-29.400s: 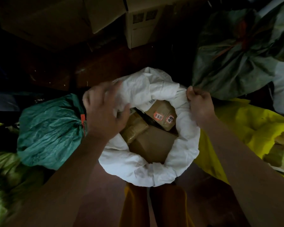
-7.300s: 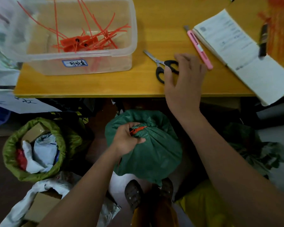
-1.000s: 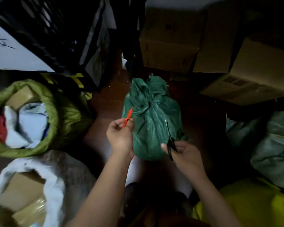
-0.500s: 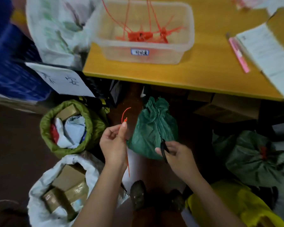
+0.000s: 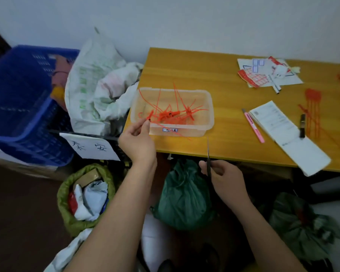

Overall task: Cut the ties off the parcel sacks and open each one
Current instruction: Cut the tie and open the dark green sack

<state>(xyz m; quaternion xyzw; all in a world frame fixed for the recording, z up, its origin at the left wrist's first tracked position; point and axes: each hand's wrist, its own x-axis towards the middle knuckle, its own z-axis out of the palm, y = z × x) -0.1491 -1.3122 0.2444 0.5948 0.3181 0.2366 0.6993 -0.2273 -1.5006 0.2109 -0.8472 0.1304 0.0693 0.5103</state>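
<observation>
Upright, the scissors (image 5: 208, 154) point toward the table, gripped by the right hand (image 5: 223, 180); left hand (image 5: 137, 143) pinches a tie (image 5: 148, 116).

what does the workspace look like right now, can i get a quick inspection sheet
surface: yellow wooden table, red marks near its right end.
job's things: clear tub of cut orange ties; dark green sack on the floor, neck bunched; olive sack open, parcels showing; another green sack at right.
clutter: notepad, pink knife, papers.
grippers: left hand pinches an orange tie at the tub's rim; right hand grips scissors.
cables: nothing seen.
surroundings: blue crate, white bags, wall.
</observation>
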